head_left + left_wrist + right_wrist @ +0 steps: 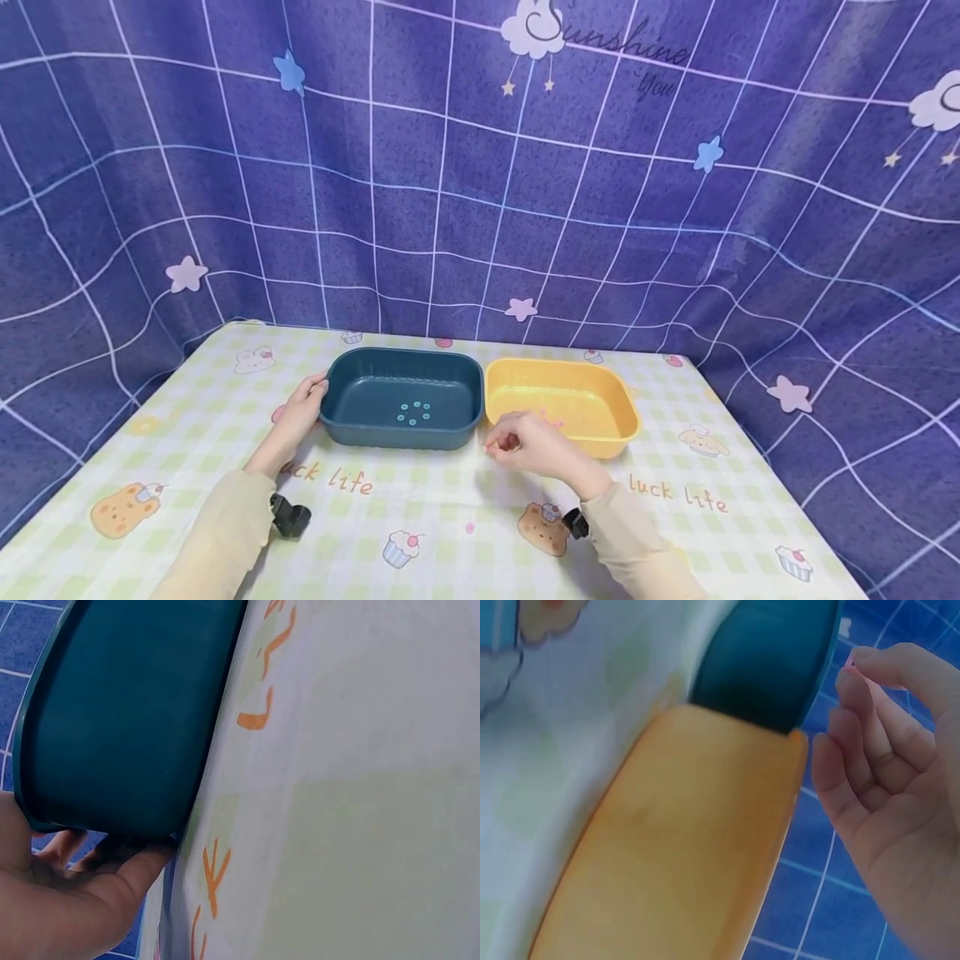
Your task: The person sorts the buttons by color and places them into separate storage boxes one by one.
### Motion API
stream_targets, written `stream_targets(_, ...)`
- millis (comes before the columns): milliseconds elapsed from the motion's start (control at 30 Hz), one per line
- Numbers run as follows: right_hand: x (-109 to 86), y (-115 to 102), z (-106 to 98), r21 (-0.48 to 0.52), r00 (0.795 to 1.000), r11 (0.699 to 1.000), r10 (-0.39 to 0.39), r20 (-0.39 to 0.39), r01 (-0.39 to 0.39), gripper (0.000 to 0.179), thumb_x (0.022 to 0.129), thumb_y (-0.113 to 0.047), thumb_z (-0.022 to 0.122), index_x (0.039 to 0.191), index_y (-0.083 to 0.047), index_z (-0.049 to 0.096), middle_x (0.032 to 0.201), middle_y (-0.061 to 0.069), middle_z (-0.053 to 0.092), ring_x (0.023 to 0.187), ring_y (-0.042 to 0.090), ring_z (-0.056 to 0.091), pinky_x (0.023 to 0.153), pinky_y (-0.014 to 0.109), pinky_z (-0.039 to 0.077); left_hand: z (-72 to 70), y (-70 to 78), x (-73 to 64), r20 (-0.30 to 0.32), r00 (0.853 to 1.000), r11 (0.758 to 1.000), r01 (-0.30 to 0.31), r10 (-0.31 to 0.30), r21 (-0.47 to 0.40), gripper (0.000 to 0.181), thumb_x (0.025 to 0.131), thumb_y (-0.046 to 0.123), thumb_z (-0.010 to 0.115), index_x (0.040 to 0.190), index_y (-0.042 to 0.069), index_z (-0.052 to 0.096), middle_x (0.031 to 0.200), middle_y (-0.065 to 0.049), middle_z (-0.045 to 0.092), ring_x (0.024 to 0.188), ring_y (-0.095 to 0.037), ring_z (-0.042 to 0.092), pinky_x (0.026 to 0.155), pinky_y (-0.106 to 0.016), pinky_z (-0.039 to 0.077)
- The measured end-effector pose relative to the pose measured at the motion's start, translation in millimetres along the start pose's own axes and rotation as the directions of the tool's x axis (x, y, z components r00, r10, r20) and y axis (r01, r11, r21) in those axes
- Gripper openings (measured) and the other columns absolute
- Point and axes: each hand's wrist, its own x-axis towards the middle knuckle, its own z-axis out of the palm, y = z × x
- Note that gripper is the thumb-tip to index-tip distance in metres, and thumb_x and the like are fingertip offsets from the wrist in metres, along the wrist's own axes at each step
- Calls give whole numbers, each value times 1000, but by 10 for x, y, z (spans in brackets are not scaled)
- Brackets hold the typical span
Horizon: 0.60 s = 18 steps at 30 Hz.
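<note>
My left hand [298,412] holds the left end of a dark teal plastic basin [397,436]. In the left wrist view, its thumb [146,870] lies against the basin's end wall and the other fingers are partly hidden behind it. Several small light-teal rings [413,413] form a loose circle on the basin floor. My right hand [536,446] is over the near left edge of a yellow basin [618,442]. Between thumb and forefinger it pinches a tiny pink piece [849,661], mostly covered by the fingertips. Small pink pieces [555,424] lie inside the yellow basin, partly behind the hand.
Both basins stand side by side, ends close together, on a checked tablecloth [435,500] with printed cupcakes, bears and lettering. A small pink spot [470,527] shows on the cloth in front. Behind the table hangs a blue gridded curtain [480,208] with stars.
</note>
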Motion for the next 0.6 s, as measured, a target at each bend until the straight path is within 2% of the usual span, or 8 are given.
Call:
stream_targets(200, 17, 70, -89, -20, 998, 1000, 19, -64, -21, 5, 82, -6, 67, 84, -6, 72, 75, -3, 65, 65, 2, 52, 60, 16, 48, -5, -14, 7, -1, 1000, 1000, 0, 0, -2, 57, 103, 39, 22, 151, 9, 13, 155, -22, 14, 139, -40, 22, 107, -55, 33)
stream_targets(600, 27, 245, -182, -28, 986, 992, 115, -124, -120, 4, 82, -9, 68, 84, -8, 70, 69, -5, 59, 63, 0, 48, 58, 17, 46, -5, -6, -19, 10, 1000, 1000, -23, 24, -15, 58, 103, 38, 21, 150, 6, 14, 153, -24, 16, 137, -40, 27, 107, -55, 34)
